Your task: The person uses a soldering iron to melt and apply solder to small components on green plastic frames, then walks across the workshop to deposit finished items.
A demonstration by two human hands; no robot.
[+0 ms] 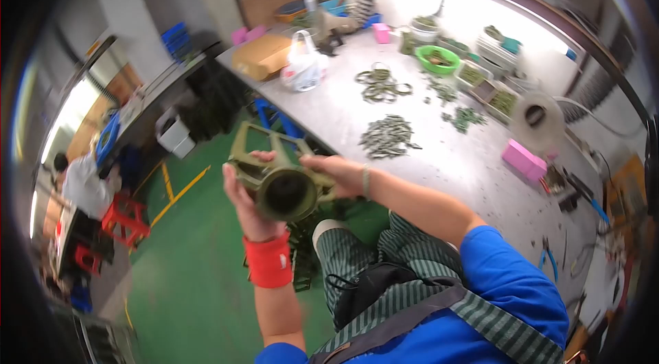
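Observation:
Between my two hands is an olive-green plastic part (288,194) with a round hollow tube end tilted up toward me and open frame-like arms beyond it. My left hand (248,205), above a red wristband, wraps its left side. On the other side my right hand (338,173) grips the frame near the tube. The part hangs over the floor, just off the table's front edge. Closest to it on the worktable (453,192) lies a pile of small grey-green pieces (388,136). Behind that pile are several green ring-shaped pieces (383,84).
More dark green parts (302,257) sit below my hands, partly hidden. Green scraps (465,118), a green bowl (437,60), a white bag (304,69), a pink box (524,160) and pliers (547,259) are on the table. A person (86,182) sits far left near a red stool (125,220).

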